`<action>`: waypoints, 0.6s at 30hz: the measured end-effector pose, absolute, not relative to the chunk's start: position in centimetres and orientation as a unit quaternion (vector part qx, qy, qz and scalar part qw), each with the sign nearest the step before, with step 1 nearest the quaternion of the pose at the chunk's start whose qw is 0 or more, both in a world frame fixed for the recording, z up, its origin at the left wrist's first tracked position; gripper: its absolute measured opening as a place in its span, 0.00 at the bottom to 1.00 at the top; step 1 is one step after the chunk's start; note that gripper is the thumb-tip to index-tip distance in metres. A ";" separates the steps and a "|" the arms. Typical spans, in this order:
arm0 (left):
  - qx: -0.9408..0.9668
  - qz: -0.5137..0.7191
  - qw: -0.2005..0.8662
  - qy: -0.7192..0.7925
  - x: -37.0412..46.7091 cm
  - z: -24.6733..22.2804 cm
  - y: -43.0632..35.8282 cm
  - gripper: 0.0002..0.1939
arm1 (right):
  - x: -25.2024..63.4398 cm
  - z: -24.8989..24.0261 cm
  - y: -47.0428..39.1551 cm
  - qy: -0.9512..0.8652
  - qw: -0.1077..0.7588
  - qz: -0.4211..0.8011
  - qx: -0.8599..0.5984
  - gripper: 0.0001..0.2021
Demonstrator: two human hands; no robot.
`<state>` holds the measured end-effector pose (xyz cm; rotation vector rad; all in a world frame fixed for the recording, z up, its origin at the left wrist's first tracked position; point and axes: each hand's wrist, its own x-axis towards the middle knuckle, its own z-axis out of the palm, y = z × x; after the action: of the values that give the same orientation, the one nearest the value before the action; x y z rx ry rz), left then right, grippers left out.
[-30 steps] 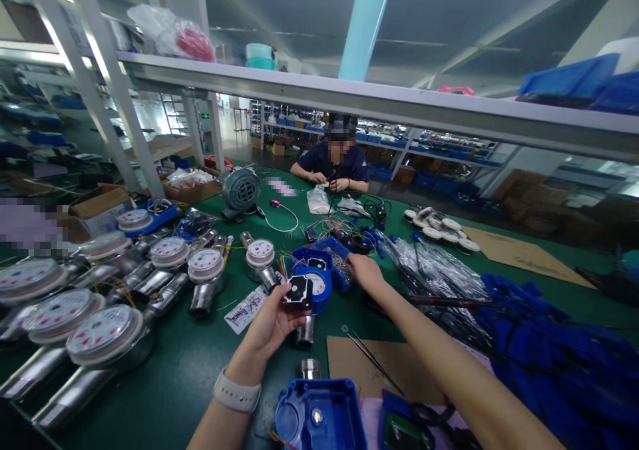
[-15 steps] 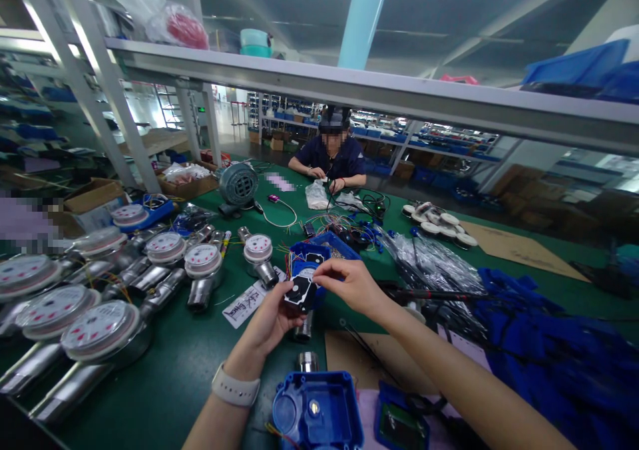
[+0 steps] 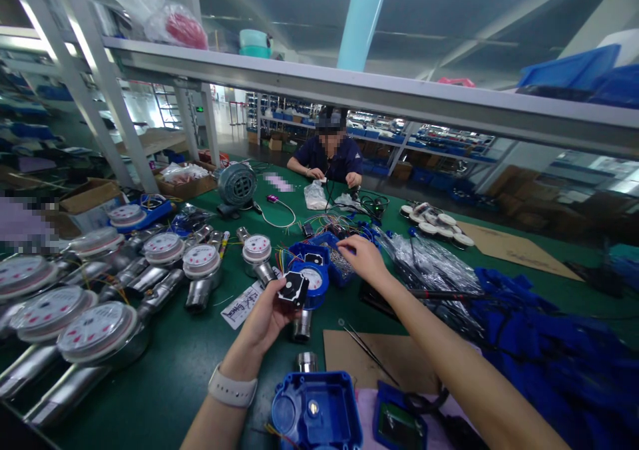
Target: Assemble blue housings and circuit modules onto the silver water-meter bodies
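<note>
The left hand (image 3: 264, 320) gripped a small black-and-white module (image 3: 293, 288) between thumb and fingertips, held just above the green bench (image 3: 180, 363) and close in front of a blue-capped meter (image 3: 313, 278). At about one o'clock from it, the right hand (image 3: 364, 258) reached with its fingers curled down over a blue parts tray (image 3: 335, 255); whether they pinched anything could not be told. To do this well, the module probably wanted to be kept level and still, its face up, so a small part could be brought to it without fumbling, and only one piece picked from the tray. Rows of silver meters (image 3: 200, 263) lay at nine to ten o'clock, an open blue housing (image 3: 317, 410) at six, tweezers (image 3: 367, 350) on cardboard at five. A co-worker (image 3: 329, 160) sat at twelve o'clock.
</note>
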<state>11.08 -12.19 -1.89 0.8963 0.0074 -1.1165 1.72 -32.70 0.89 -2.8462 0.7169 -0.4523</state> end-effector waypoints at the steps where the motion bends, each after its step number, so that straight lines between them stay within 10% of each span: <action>1: 0.409 -0.509 0.757 0.005 11.1 -1.8 -12.2 0.10 | 1.9 0.4 -33.7 0.265 0.055 -0.121 -0.955 0.08; 18: 0.396 -0.498 0.769 -0.064 10.9 -2.2 -11.8 0.10 | 3.7 -3.5 -35.5 0.287 -0.073 0.095 -0.951 0.13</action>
<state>10.87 -11.77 -2.19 0.8592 -0.1392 -1.0814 3.74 -35.50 -3.53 -3.1344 0.9448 0.3122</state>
